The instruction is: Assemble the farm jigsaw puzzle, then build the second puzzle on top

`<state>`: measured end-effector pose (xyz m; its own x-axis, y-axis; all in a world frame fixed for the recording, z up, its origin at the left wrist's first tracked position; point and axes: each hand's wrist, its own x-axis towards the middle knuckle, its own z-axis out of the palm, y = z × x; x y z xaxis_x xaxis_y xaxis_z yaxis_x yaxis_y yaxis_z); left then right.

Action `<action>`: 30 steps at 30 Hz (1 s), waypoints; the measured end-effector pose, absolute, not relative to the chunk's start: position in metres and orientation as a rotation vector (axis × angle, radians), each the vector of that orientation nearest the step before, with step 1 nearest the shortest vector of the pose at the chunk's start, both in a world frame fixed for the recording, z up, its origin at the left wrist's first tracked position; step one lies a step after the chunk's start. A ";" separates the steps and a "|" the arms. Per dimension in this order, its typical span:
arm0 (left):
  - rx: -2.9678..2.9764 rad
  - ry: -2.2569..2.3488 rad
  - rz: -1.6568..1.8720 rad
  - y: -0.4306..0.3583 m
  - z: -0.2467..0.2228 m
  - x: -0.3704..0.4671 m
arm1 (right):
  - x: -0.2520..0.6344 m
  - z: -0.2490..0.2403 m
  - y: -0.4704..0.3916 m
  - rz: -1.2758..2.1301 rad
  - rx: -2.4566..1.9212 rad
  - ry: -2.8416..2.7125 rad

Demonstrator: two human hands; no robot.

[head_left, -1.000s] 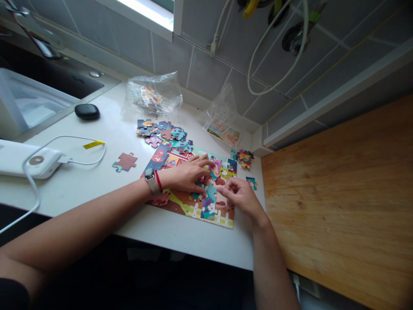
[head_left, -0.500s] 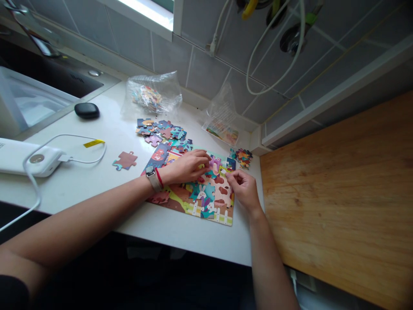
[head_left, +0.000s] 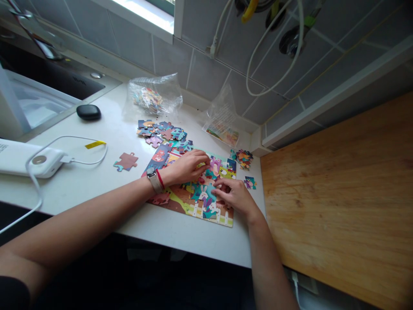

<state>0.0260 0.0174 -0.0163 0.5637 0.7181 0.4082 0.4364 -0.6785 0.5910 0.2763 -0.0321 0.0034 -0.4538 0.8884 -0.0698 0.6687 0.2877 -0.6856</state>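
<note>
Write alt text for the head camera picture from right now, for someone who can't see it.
A person's left hand and right hand are over a colorful jigsaw puzzle on a white counter, the left wrist bearing a watch. Loose pieces lie behind and beside the puzzle, and a clear plastic bag with colorful contents sits farther back.

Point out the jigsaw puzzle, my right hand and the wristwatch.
Jigsaw puzzle [head_left: 203, 193]: head view, on its printed rabbit.
Right hand [head_left: 238, 194]: head view, on its back.
Wristwatch [head_left: 150, 172]: head view, on its face.
</note>
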 end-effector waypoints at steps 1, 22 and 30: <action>2.376 0.935 0.898 0.018 -0.016 0.026 | 0.277 0.003 -0.032 0.935 -1.427 -2.243; 2.454 0.894 0.822 0.016 -0.014 0.026 | 0.281 0.009 -0.030 1.145 -1.417 -2.212; 2.455 0.913 0.785 0.016 -0.014 0.025 | 0.279 0.002 -0.031 1.041 -1.421 -2.230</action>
<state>0.0246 0.0159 -0.0142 0.6284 0.6885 0.3621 0.4613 -0.7046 0.5393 0.2789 -0.0314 0.0016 -0.4666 0.8754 -0.1262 0.6588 0.2488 -0.7100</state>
